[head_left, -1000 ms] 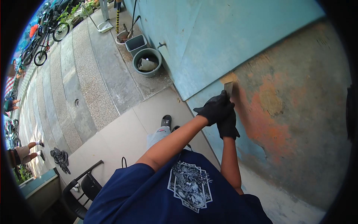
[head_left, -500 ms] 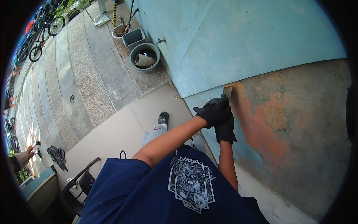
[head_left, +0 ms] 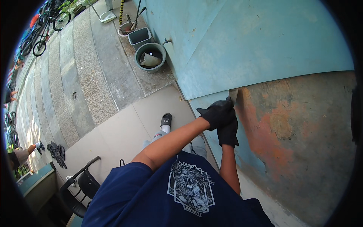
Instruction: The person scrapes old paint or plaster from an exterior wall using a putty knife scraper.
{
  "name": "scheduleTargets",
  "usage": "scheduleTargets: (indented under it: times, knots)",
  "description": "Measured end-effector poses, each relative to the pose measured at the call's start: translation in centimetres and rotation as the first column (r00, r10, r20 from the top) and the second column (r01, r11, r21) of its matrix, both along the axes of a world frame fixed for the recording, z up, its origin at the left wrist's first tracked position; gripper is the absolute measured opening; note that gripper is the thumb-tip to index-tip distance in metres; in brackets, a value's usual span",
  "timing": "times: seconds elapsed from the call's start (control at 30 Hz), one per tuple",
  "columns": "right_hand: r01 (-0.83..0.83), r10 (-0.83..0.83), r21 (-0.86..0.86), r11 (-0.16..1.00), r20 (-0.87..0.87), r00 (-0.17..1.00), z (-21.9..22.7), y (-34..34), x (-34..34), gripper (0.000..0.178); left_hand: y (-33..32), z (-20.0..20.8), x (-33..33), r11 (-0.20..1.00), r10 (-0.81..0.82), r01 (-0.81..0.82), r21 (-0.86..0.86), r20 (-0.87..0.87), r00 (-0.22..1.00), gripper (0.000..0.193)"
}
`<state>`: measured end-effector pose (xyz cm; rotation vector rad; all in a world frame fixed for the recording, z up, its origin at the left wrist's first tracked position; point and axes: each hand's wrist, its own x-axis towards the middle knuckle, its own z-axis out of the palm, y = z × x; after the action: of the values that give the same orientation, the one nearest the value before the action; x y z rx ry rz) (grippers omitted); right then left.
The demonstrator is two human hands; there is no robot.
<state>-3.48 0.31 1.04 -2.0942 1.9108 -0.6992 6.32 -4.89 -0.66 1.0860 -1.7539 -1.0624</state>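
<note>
weathered wall (head_left: 321, 128) is filling the right side, its bare grey surface showing through where pale blue paint (head_left: 249, 140) is ending in a ragged edge. orange stains (head_left: 281, 153) are spreading over the grey, with a rough tan patch (head_left: 281, 126) sitting among them. above, a big light blue board (head_left: 264, 49) is running across the wall, its lower edge overhanging slightly.

just under that edge, a scraper (head_left: 233, 94) is pointing up and away from the body. its short, flat blade is looking dull grey-brown, straight-sided and plain; its handle is hiding inside the gloves. i cannot tell whether the tip is touching the wall.

both hands are wearing black gloves. the left hand (head_left: 218, 114) is lying over the right hand (head_left: 228, 130), and together they are keeping a narrow, closed grip around the scraper, with one fingertip resting beside the blade.

a round tub (head_left: 142, 67) is standing near the wall's corner, holding a pale scrap (head_left: 150, 59), with a rectangular bin (head_left: 133, 42) sitting just beyond it.
</note>
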Motion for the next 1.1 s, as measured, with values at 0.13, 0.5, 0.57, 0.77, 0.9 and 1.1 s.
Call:
scheduleTargets:
  times: [0.13,0.5,0.57,0.77,0.9,1.1]
  knots:
    - [0.065,-0.056,0.270,0.961,-0.040,0.998,1.3,0.6,0.1,0.045,-0.1,0.9,0.8,0.998,-0.044,0.043,0.041,0.021,0.999,0.043]
    - [0.082,-0.080,0.318,0.945,-0.018,0.997,1.3,0.5,0.6,0.050,1.1,-0.1,0.1,0.999,0.042,-0.042,0.014,0.010,0.999,0.046]
    - [0.060,-0.071,0.191,0.980,0.053,0.996,0.6,0.5,0.3,0.048,1.1,0.3,0.1,0.999,0.024,-0.023,0.047,-0.015,1.000,0.045]
    - [0.099,-0.092,0.245,0.964,-0.038,0.995,1.0,0.5,1.0,0.050,0.5,-0.2,0.4,1.000,0.005,-0.005,-0.009,0.044,0.999,0.046]
    - [0.044,-0.044,0.219,0.975,-0.003,0.999,0.0,0.2,-0.2,0.051,0.9,0.1,0.2,0.999,0.005,-0.006,0.045,0.036,0.999,0.043]
    - [0.022,-0.022,0.038,0.999,-0.013,1.000,-2.8,0.5,-0.8,0.045,0.5,-0.5,0.3,0.998,-0.023,0.029,-0.053,0.104,0.994,0.042]
